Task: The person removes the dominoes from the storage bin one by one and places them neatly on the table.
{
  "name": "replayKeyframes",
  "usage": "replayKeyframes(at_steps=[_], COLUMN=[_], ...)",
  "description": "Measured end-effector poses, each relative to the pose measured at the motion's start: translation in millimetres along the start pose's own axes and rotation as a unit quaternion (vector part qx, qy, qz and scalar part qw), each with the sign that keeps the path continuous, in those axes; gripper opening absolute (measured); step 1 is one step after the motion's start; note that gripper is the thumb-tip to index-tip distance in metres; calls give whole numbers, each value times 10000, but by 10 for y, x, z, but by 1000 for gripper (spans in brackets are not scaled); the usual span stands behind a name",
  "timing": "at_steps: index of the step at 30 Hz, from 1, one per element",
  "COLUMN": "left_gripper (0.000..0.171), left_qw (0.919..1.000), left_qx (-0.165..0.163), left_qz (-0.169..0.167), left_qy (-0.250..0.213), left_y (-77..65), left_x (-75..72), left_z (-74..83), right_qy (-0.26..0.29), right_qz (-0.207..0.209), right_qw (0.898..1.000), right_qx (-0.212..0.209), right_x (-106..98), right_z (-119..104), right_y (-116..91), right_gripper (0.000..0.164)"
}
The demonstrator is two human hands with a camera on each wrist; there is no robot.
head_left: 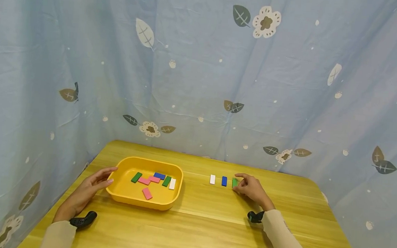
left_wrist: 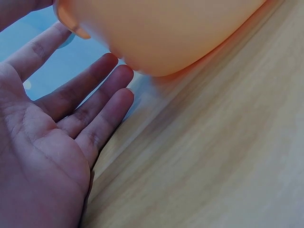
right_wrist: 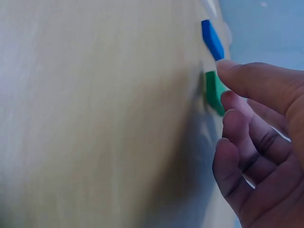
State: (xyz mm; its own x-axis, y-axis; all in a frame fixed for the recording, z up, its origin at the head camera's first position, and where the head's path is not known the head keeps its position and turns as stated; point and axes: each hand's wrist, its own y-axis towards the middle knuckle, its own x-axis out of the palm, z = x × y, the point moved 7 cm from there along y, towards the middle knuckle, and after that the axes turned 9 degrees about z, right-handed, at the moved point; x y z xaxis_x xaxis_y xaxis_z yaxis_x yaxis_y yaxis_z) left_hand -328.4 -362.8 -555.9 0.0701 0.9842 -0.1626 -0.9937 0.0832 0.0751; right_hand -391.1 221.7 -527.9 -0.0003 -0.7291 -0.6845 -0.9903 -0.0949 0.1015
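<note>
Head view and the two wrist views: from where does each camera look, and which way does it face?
Head: worn on the head, facing forward and down at the yellow tray, table and curtain; left hand and right hand show.
Left wrist: worn on that wrist, facing the tray's outer wall and the table; only the left hand shows.
Right wrist: worn on that wrist, facing the green block and blue block; only the right hand shows.
Shared: head and right wrist both show these two blocks.

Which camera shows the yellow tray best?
The head view: it shows nearly the whole yellow tray, inside included. The left wrist view catches only part of its outside; the right wrist view shows none of it.
</note>
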Motion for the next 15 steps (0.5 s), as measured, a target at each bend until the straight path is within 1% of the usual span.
replayKeyframes(at_steps=[6,11,15], left_gripper=[54,54,54], left_qw=[10000,9999,9999], left_qx=[65,99,109], left_qz=[41,51,42], left_qy=[3,-10,-34], left_y=[11,24,28], left_x=[-13,-13,-11], left_z=[-10,-17,-27], right_qy=[-188,-77,35], right_qz=[215,237,173], right_qw=[9993,9987,9981], right_qx=[-258,-445,-589], right_x=[-30,-8,44], right_z=[-151,-376,-551], right_y=[41,57,51], right_gripper=[55,52,48])
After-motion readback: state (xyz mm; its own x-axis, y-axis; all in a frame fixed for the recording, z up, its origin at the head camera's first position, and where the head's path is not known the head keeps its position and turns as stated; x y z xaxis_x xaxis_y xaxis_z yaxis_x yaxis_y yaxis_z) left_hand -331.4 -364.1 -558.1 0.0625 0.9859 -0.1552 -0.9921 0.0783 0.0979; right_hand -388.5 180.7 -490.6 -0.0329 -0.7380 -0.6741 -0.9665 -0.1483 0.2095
